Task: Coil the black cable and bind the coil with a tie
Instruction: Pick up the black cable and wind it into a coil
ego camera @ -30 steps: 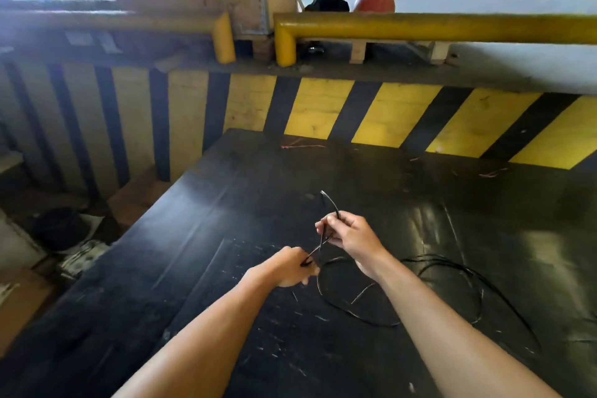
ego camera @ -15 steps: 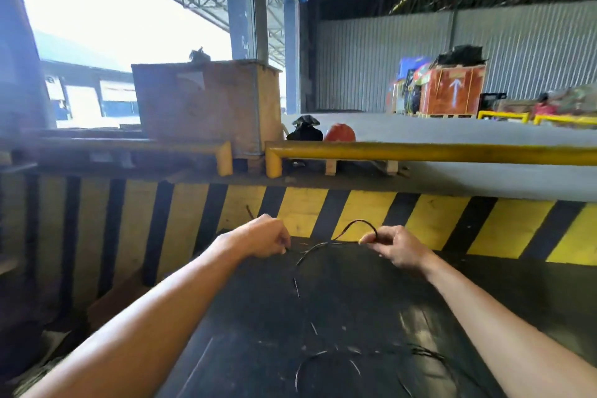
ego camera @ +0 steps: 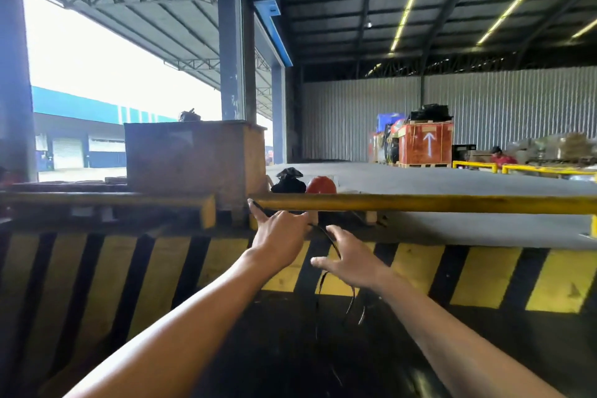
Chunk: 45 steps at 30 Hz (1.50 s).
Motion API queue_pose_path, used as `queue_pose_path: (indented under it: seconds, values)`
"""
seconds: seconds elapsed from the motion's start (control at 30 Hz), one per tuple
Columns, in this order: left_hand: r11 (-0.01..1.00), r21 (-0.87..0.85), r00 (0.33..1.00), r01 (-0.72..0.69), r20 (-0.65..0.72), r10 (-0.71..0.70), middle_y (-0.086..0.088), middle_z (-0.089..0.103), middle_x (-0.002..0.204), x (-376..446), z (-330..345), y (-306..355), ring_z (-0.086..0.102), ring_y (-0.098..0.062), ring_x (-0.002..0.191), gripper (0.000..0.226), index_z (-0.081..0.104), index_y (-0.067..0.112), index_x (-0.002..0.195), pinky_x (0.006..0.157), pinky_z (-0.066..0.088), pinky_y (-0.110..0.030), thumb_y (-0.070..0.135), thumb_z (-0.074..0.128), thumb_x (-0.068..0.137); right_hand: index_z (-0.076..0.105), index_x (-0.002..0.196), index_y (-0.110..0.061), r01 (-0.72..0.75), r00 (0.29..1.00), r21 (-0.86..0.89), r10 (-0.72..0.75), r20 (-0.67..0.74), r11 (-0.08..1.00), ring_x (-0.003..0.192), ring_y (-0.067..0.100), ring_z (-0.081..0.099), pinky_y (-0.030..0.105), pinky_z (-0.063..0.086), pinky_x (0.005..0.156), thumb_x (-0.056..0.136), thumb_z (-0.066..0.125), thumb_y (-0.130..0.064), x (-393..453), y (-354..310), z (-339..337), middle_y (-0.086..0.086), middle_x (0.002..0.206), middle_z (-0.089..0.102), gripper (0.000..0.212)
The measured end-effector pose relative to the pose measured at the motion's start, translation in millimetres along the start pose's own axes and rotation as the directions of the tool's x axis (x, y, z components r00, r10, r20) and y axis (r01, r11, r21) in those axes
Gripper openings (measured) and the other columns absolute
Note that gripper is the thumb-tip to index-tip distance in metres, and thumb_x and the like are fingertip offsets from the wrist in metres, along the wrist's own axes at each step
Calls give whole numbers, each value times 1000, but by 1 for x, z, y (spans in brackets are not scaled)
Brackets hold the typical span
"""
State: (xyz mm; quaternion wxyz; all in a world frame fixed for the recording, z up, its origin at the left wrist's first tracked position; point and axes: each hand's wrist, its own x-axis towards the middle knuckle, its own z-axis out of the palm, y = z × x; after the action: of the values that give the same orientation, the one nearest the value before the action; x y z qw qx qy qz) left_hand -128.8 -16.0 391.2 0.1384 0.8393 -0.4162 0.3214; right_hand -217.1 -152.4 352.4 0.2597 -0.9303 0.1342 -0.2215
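The left hand (ego camera: pixel 280 237) reaches far forward, palm down, fingers spread, the black cable (ego camera: pixel 332 244) pinched at its fingertips. From there the cable loops past the right hand (ego camera: pixel 350 260), also spread wide, and hangs toward the dark bench (ego camera: pixel 484 349).

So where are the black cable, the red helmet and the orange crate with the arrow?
black cable (ego camera: pixel 336 247): head view, strand between the hands.
red helmet (ego camera: pixel 320 185): head view, dome.
orange crate (ego camera: pixel 426 145): head view, front face by the arrow.
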Motion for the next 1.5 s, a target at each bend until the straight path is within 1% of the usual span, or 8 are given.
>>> queue_pose_path:
  seconds: [0.13,0.43,0.6,0.7,0.87,1.07,1.33,1.5]
  values:
    - [997,-81,1000,11,-1,-11,-6,70,91,4,-6,10,64,-31,98,17,61,25,98,100,0,-79,31,45,98,58,86,-14,53,982,168,-21,-187,984,71,18,65,35,51,67,99,39,-27,-1,2,0,0,70,65,27]
    - [947,-256,676,197,735,58,-9,72,113,-6,-16,-6,66,-14,91,42,71,8,92,85,48,-30,35,40,100,60,87,-20,292,887,-195,-341,-310,936,56,14,59,40,52,57,95,41,-41,3,-2,-33,0,63,65,30]
    - [-205,-796,792,569,464,396,-11,77,91,-9,-27,-11,74,-21,85,38,70,14,65,76,59,-44,40,57,89,54,118,-12,139,975,-225,-173,-136,964,93,29,66,40,51,78,98,31,-45,-10,31,-31,13,103,70,45]
    - [-495,-803,941,333,245,235,-2,74,110,4,-26,9,68,-19,104,36,77,17,84,89,53,-48,45,54,88,56,112,-16,91,995,-121,-87,40,988,98,29,63,36,46,80,99,34,-39,-18,31,-3,9,106,68,34]
    - [223,-975,947,-16,-87,-311,-4,64,122,22,-26,6,56,-23,114,31,65,32,118,99,41,-46,39,43,99,60,78,-31,54,958,47,-65,278,997,68,8,55,25,47,61,96,42,-39,-32,32,-5,-9,75,54,27]
    - [869,-457,907,190,420,22,-8,50,139,5,-12,-24,48,-24,125,48,55,12,133,97,36,-27,40,33,101,70,91,-16,98,995,203,-103,14,974,76,16,60,29,49,70,89,57,-36,-33,46,-89,2,82,67,25]
    - [269,-638,305,722,642,703,2,41,146,-20,-17,7,36,-33,137,42,41,42,137,97,29,-72,47,23,99,61,78,-18,143,882,384,59,-467,912,42,4,42,26,40,46,95,50,-28,-17,52,-91,-10,50,44,23]
    - [-339,-625,536,704,154,830,-5,39,149,-6,-33,42,45,-35,129,51,31,40,146,90,41,-69,43,41,96,60,80,-25,6,983,46,2,-182,999,62,4,55,31,47,66,98,42,-30,-37,50,-20,-9,77,61,27]
